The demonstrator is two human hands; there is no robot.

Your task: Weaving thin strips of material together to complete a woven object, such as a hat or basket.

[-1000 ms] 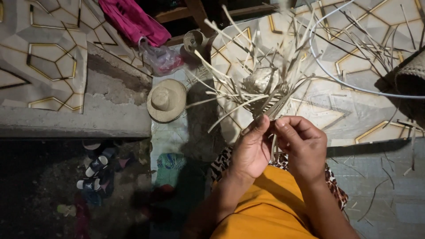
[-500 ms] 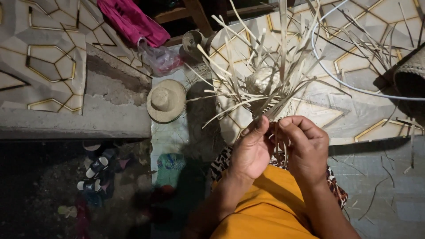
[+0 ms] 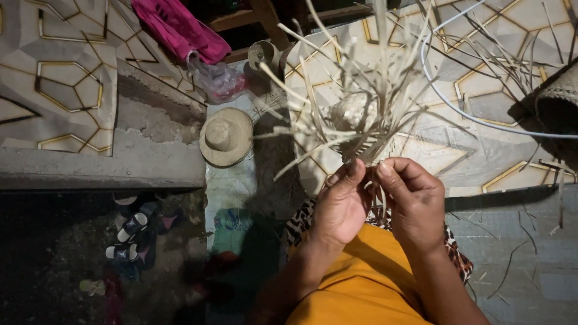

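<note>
- Patterned floor covering (image 3: pixel 66 90) with gold hexagon lines lay far left and far right, split by a concrete step.
- One finished straw hat (image 3: pixel 226 137) sat left of your work; one pink cloth (image 3: pixel 180 27) and one clear plastic bag (image 3: pixel 217 78) lay beyond it.
- Your left hand (image 3: pixel 340 204) and right hand (image 3: pixel 412 201) were pressed close, both pinching the half-woven straw piece (image 3: pixel 361 129), which rose just beyond your fingertips, loose strands fanning outward.
</note>
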